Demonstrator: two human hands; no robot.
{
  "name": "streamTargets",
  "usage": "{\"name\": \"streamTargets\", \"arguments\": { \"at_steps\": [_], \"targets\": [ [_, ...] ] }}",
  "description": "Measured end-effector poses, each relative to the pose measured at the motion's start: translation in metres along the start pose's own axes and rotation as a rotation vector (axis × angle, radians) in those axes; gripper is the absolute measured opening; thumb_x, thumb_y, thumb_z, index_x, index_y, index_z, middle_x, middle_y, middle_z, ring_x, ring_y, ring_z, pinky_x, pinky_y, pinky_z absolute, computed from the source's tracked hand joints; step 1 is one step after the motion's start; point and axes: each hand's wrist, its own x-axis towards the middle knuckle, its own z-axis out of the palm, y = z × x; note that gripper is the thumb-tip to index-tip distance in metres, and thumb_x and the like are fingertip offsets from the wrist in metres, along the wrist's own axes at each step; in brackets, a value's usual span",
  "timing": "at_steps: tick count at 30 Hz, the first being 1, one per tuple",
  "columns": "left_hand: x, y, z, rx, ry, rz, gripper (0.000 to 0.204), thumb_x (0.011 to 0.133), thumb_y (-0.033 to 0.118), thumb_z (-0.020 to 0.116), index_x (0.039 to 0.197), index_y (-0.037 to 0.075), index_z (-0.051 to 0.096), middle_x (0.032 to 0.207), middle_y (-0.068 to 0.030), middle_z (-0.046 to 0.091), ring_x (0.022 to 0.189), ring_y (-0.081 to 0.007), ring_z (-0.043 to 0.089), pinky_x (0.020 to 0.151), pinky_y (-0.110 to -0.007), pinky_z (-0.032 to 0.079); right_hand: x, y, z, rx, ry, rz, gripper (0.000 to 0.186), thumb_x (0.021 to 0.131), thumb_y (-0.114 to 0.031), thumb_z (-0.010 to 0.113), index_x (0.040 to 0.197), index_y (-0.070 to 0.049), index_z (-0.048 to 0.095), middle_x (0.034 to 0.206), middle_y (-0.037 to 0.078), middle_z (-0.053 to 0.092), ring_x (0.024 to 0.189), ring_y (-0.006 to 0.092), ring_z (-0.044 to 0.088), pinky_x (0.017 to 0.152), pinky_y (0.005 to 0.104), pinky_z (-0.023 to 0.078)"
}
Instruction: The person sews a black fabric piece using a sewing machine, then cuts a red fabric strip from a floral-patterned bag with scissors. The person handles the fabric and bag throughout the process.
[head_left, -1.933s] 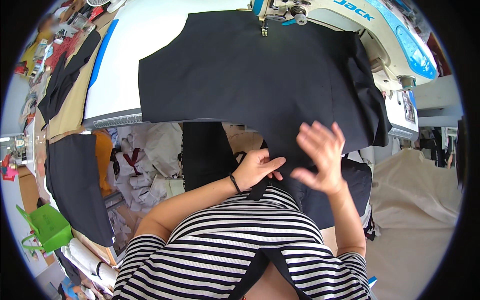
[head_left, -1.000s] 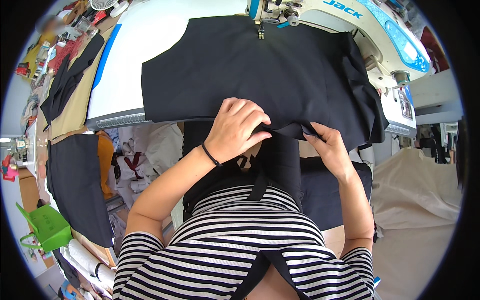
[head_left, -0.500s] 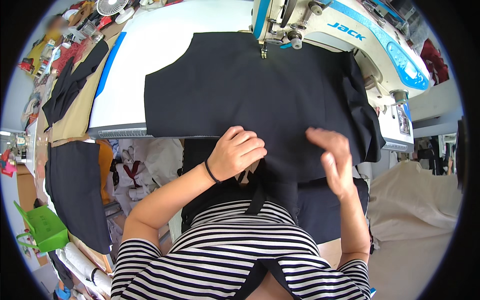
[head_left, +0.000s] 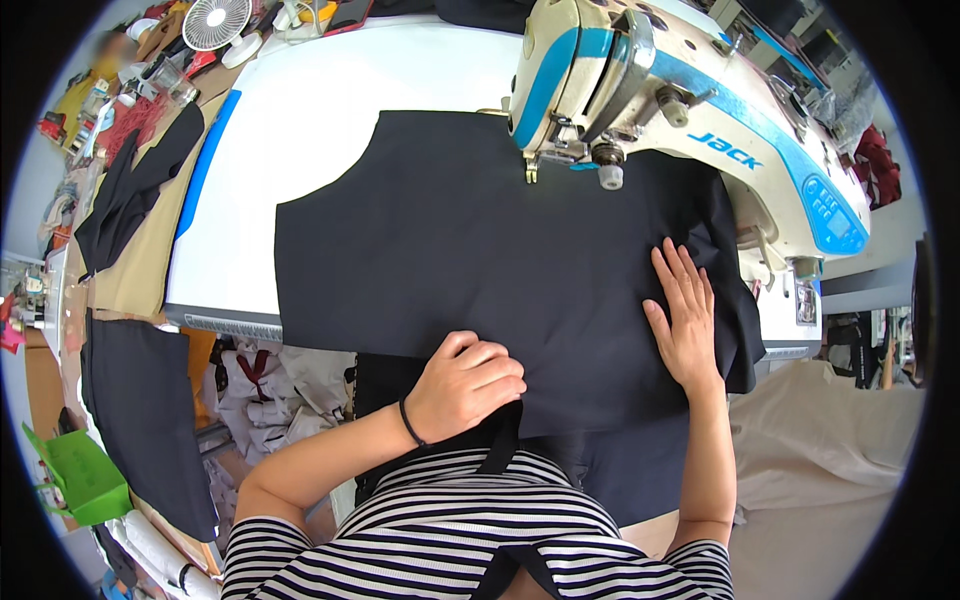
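A large piece of black fabric [head_left: 450, 240] lies across the white sewing table [head_left: 320, 90] and hangs over its front edge toward me. My left hand [head_left: 468, 378] is closed on the fabric's near edge, fingers curled and fingertips hidden. On the right part of the cloth my right hand [head_left: 686, 325] lies flat with its fingers stretched out. Ahead of both hands stands the white and blue sewing machine [head_left: 700, 110]. Its presser foot [head_left: 531, 168] is over the fabric; whether it touches the cloth I cannot tell.
A side table at left carries beige cloth [head_left: 140, 250] and black cut pieces [head_left: 150, 180]. Black fabric [head_left: 145, 420] hangs below it, near a green bag [head_left: 85, 478]. A small fan [head_left: 217, 25] stands at the back left. Light cloth [head_left: 820, 430] drapes at lower right.
My right hand has come down from above the fabric and now lies flat farther right. My view has tilted up, so everything sits lower. My left hand keeps its grip.
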Motion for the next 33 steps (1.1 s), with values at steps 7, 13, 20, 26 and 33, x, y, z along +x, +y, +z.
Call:
{"name": "streamTargets", "arguments": {
  "at_steps": [7,13,20,26,33],
  "targets": [
    [0.027,-0.018,-0.012,-0.096,-0.048,-0.075,0.013,0.068,0.014,0.072,0.079,0.012,0.065,0.087,0.0047,0.061,0.084,-0.0150,0.055,0.077,-0.033,0.037,0.027,0.008,0.003,-0.006,0.011,-0.018,0.050,0.092,-0.031,0.047,0.138,-0.013,0.038,0.145,0.006,0.033,0.135,0.0246,0.028,0.110,0.0445,0.018],
    [0.053,-0.042,-0.017,-0.074,-0.116,-0.095,0.008,0.073,0.017,0.068,0.079,0.013,0.064,0.086,0.0062,0.061,0.086,-0.0142,0.054,0.081,-0.033,0.036,0.059,0.022,0.009,-0.023,0.049,-0.047,0.049,0.092,-0.028,0.048,0.138,-0.012,0.038,0.144,0.007,0.034,0.134,0.0254,0.029,0.109,0.0453,0.019],
    [0.080,-0.071,-0.018,-0.005,-0.119,-0.047,0.007,0.073,0.018,0.068,0.077,0.014,0.064,0.084,0.0066,0.060,0.085,-0.0141,0.054,0.082,-0.033,0.036,0.094,0.044,0.019,0.015,0.077,-0.087,0.044,0.091,-0.027,0.050,0.131,-0.007,0.045,0.135,0.014,0.043,0.127,0.0302,0.036,0.106,0.0431,0.025],
    [0.098,-0.096,-0.018,0.068,-0.080,0.017,0.009,0.071,0.017,0.070,0.078,0.014,0.065,0.084,0.0069,0.060,0.084,-0.0143,0.053,0.081,-0.033,0.034,0.121,0.064,0.033,0.187,0.003,0.010,0.034,0.090,-0.026,0.053,0.113,-0.001,0.056,0.115,0.021,0.055,0.109,0.0383,0.048,0.094,0.0440,0.035],
    [0.079,-0.072,-0.020,0.273,-0.074,0.041,0.022,0.070,0.014,0.069,0.092,0.015,0.067,0.105,0.0031,0.060,0.099,-0.0166,0.056,0.090,-0.043,0.035,0.127,0.041,0.019,-0.134,-0.020,0.090,0.031,0.086,-0.026,0.059,0.105,-0.001,0.059,0.099,0.018,0.061,0.097,0.0350,0.055,0.085,0.0421,0.041]
  ]
}}
